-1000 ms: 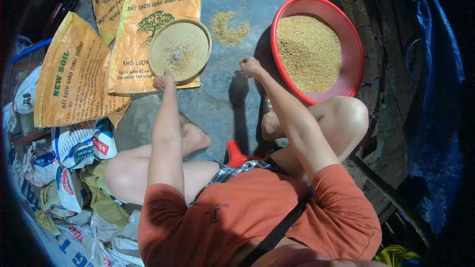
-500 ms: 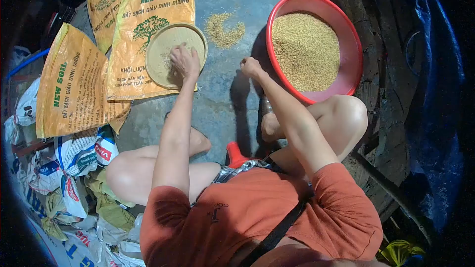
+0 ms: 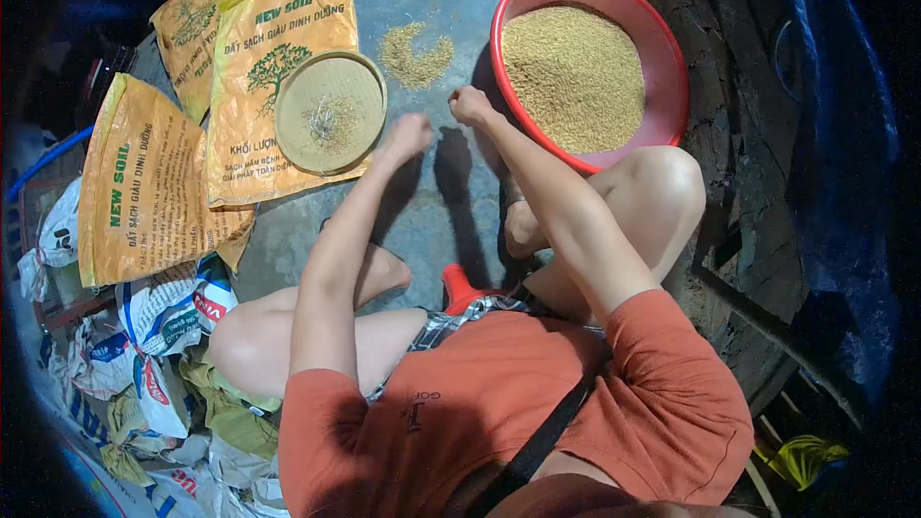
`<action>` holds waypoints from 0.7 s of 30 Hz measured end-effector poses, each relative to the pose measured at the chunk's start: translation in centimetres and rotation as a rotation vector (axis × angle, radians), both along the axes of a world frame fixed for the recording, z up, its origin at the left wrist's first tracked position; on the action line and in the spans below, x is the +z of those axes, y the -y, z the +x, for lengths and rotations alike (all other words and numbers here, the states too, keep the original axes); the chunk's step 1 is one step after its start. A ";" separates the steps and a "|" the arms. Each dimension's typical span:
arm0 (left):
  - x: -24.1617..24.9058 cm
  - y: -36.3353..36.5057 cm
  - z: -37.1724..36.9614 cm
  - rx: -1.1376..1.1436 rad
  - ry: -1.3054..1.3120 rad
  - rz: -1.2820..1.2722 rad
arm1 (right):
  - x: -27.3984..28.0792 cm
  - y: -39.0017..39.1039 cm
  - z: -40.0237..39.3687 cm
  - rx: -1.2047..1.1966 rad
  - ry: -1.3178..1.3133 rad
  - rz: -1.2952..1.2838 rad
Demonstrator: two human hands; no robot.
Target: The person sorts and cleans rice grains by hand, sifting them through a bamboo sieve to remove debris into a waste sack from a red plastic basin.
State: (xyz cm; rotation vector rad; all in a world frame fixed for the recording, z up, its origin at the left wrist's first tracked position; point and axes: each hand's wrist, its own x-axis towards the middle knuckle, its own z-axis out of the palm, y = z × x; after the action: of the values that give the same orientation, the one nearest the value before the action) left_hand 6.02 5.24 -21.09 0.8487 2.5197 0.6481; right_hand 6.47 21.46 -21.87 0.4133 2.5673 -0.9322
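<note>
My left hand (image 3: 410, 137) is just right of a round woven tray (image 3: 331, 65), off its rim. It is blurred, with the fingers curled in; whatever they may hold is hidden. A small heap of grain and pale bits (image 3: 331, 122) lies in the tray. My right hand (image 3: 470, 105) is closed with the fingers pressed together, above the floor between the tray and a red basin (image 3: 669, 115). I cannot make out anything in its grip. The basin holds a large mound of golden grain (image 3: 576, 77). A thin curved patch of grain (image 3: 415, 56) lies on the floor beyond my hands.
The tray rests on an orange printed sack (image 3: 228, 168); another orange sack (image 3: 139, 182) stands left. Crumpled white bags (image 3: 158, 326) lie beside my left knee. A red stool (image 3: 463, 288) shows beneath me. A blue tarp (image 3: 849, 182) hangs at right.
My left hand has left the tray and moved right, uncovering the small heap in it. My right hand stays near the basin's left side. The view has shifted slightly.
</note>
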 end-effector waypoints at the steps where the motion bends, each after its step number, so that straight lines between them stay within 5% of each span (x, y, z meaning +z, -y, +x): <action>1: 0.9 -1.2 1.4 -0.116 0.158 -0.122 | 0.4 -0.1 0.1 -0.004 -0.004 0.001; 4: 0.2 -2.8 7.8 -0.635 0.281 -0.317 | 1.8 -0.4 -0.8 -0.054 0.001 -0.072; 7: -4.8 -2.0 15.0 -0.899 0.985 -0.364 | 1.8 -0.7 -1.7 -0.080 -0.018 -0.074; 8: -2.0 -2.1 16.2 -0.843 1.150 -0.478 | 2.6 -0.9 -1.9 -0.104 0.007 -0.112; 9: 0.0 -2.0 17.6 -0.781 1.120 -0.523 | 3.1 -1.1 -1.8 -0.129 0.035 -0.150; 12: -3.8 -2.3 21.8 -1.069 0.891 -0.446 | 4.4 -1.2 -1.1 -0.171 0.019 -0.170; 17: -10.8 -1.8 24.6 -0.755 1.069 -0.657 | 5.3 -1.3 -1.4 -0.131 -0.048 -0.101; 20: 0.9 -2.1 21.2 -0.915 0.924 -0.466 | 6.0 -0.6 -1.6 -0.159 -0.051 -0.168; 21: 0.0 -1.9 21.4 -0.907 0.920 -0.466 | 5.9 -0.3 -1.7 -0.136 -0.031 -0.159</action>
State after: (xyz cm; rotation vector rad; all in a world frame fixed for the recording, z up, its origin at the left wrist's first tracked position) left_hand 27.41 7.19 -21.08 1.0478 1.1910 0.0671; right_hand 4.78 21.75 -15.95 0.5358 2.4944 -1.1896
